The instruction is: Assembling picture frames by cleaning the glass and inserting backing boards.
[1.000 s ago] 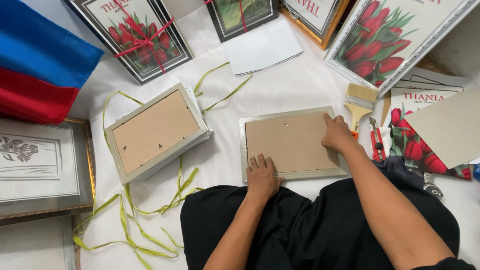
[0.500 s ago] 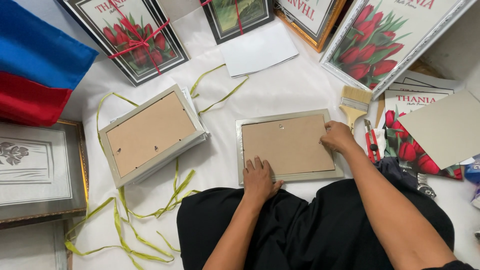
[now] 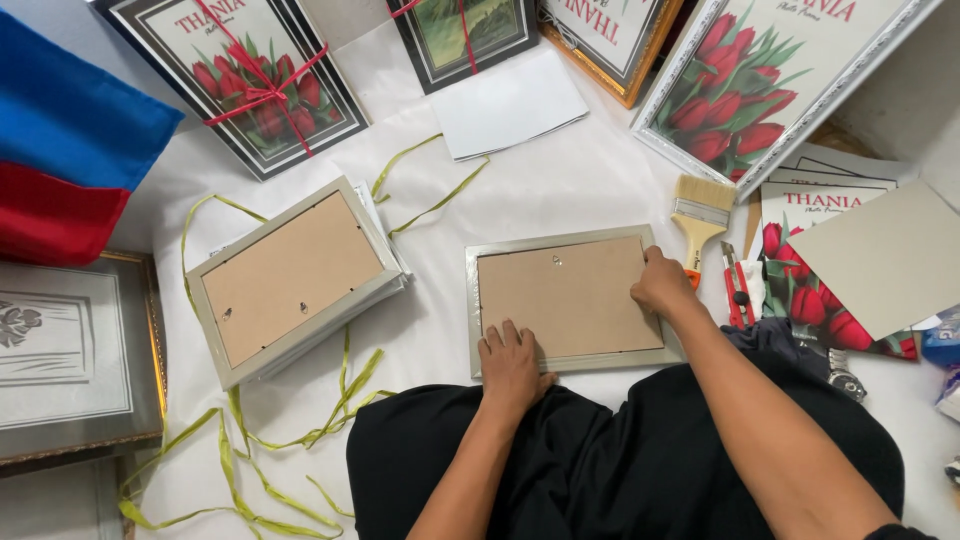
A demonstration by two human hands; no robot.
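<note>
The frame [image 3: 566, 300] is lying face down on the white sheet [image 3: 560, 190], just ahead of the lap. Its near edge is pressed by the flat, open left hand [image 3: 512, 362]; its right edge is pinched by the right hand [image 3: 662, 284]. A brush [image 3: 697, 212] is seen just beside.

A face-down picture frame [image 3: 565, 300] lies before the person's lap; a second face-down frame [image 3: 290, 280] lies to its left, on ribbon strips [image 3: 250, 440]; a paintbrush [image 3: 698, 212] and utility knife [image 3: 734, 285] lie to its right

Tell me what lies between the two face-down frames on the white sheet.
In the head view, only bare white sheet and a yellow-green ribbon strand separate the left frame from the held frame.
</note>
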